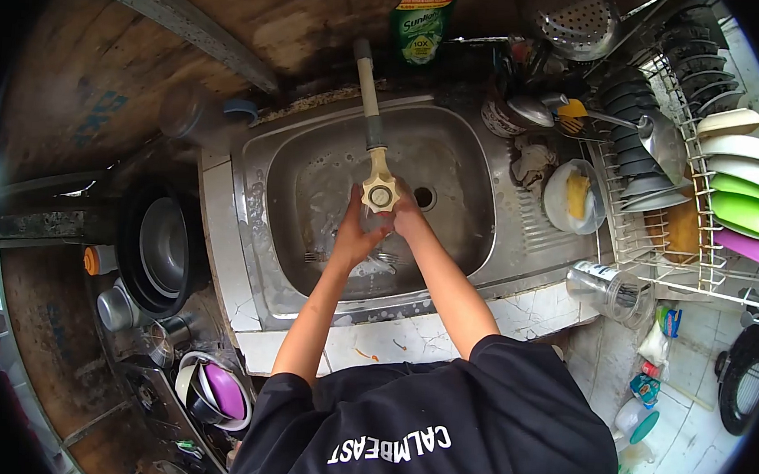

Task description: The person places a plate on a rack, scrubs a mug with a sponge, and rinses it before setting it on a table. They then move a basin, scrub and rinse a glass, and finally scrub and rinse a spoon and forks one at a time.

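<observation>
Both hands are under the beige star-shaped tap handle point(381, 193), over the metal sink point(466, 168). My left hand point(355, 231) is at the left of the tap, its thumb stretched toward the other hand. Beside it, my right hand point(406, 214) reaches up at the tap's right side, its fingers partly hidden behind the handle. Something clear may lie between the hands, but I cannot make it out. Forks point(385, 258) lie wet in the basin below my hands, with suds around them. The drain hole point(424, 198) shows right of my right hand.
A green soap pouch point(422, 31) hangs behind the sink. On the right are a bowl with a yellow sponge point(577, 195), a dish rack point(707, 248) with plates, and a clear jar point(609, 290). Black pans point(160, 245) stand at the left.
</observation>
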Demonstrator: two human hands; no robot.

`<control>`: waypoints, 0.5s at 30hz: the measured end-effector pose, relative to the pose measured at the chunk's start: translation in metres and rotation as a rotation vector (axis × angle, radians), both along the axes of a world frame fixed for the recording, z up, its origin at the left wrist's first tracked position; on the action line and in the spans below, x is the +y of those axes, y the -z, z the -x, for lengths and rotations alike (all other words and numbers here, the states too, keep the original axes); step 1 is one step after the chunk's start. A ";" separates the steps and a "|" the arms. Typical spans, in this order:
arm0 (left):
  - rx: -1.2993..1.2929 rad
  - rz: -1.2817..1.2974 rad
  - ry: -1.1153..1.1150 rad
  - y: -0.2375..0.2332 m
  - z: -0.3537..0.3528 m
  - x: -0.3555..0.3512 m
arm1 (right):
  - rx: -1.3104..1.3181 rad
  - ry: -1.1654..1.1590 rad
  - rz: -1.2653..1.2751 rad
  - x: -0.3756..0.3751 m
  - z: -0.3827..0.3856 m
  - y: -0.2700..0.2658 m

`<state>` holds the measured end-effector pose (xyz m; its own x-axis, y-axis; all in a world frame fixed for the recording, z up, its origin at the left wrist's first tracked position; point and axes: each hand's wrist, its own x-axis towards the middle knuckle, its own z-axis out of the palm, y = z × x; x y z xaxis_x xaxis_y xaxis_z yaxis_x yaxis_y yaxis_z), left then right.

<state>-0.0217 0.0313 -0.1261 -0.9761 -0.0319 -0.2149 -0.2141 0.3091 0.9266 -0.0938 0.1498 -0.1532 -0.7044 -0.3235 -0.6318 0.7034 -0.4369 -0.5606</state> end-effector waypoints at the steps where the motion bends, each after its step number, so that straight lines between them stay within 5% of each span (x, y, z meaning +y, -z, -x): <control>1: 0.008 0.120 0.013 -0.013 -0.008 -0.001 | 0.103 0.031 0.035 -0.001 -0.003 -0.004; 4: 0.125 0.359 0.014 -0.018 -0.019 -0.005 | 0.278 0.132 0.080 -0.020 -0.012 0.035; 6: -0.104 0.561 -0.065 -0.030 -0.022 -0.004 | 0.888 -0.102 -0.741 -0.021 -0.025 0.029; 7: -0.105 0.557 -0.066 -0.028 -0.026 -0.005 | 0.937 -0.189 -0.879 -0.024 -0.023 0.028; 12: 0.197 0.774 0.035 -0.011 -0.036 -0.017 | 0.856 -0.139 -0.774 -0.010 -0.019 0.060; 15: 0.369 0.789 0.187 -0.005 -0.041 -0.018 | 0.467 -0.723 -0.304 0.019 0.001 -0.037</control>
